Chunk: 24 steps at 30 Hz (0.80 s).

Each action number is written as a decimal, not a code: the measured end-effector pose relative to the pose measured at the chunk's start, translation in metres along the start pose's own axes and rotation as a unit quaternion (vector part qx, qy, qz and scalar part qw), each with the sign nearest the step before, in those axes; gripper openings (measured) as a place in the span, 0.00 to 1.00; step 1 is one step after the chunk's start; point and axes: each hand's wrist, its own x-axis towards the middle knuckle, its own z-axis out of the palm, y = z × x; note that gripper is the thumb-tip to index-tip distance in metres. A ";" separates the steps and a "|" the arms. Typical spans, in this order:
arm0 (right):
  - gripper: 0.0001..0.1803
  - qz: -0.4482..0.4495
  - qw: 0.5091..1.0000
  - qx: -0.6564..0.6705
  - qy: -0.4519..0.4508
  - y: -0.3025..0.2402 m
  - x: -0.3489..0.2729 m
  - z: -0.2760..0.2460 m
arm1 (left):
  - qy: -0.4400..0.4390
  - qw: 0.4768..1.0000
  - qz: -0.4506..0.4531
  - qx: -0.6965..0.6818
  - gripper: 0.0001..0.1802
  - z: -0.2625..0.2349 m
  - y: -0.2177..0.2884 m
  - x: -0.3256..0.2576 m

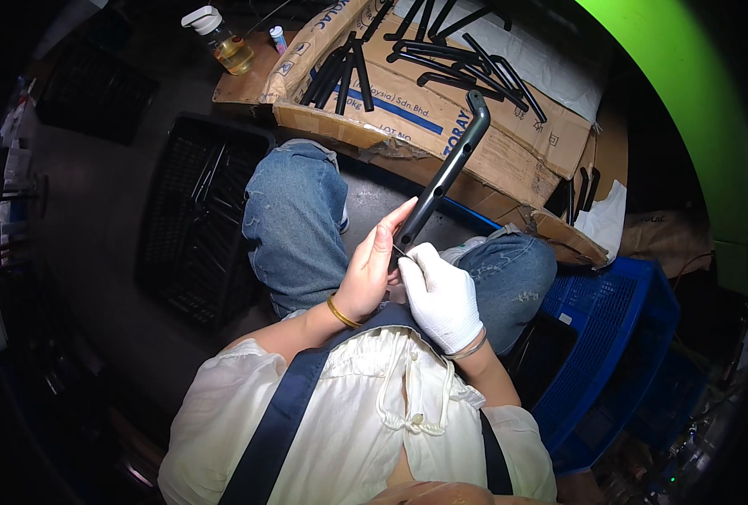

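Left hand [365, 273] bare, right hand [439, 295] gloved, both clamped on black plastic handle [445, 172] at centre frame; judged: brace its lower end steady while trimming.

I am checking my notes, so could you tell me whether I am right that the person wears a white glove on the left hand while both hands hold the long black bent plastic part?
Not quite: the white glove is on the right hand; the left hand is bare. Both hands do hold the long black bent plastic part, as the head view shows.

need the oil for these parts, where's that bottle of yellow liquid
In the head view the bottle of yellow liquid stands at the upper left, on a cardboard sheet left of the cardboard box of black parts, beyond the person's left knee.
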 end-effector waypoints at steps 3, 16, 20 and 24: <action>0.06 0.020 0.999 0.027 -0.008 0.000 0.000 0.001 | -0.004 1.000 0.005 0.006 0.30 -0.001 -0.002 0.000; 0.07 0.032 0.998 0.045 -0.010 0.000 -0.003 0.005 | 0.004 1.000 0.009 0.010 0.32 0.000 -0.004 -0.002; 0.07 0.041 0.995 0.087 -0.015 0.007 -0.001 0.010 | 0.014 1.000 0.014 0.006 0.30 0.002 -0.003 -0.004; 0.08 0.037 0.994 0.093 -0.033 0.003 -0.002 0.004 | 0.016 1.000 0.004 0.006 0.30 0.002 -0.002 -0.006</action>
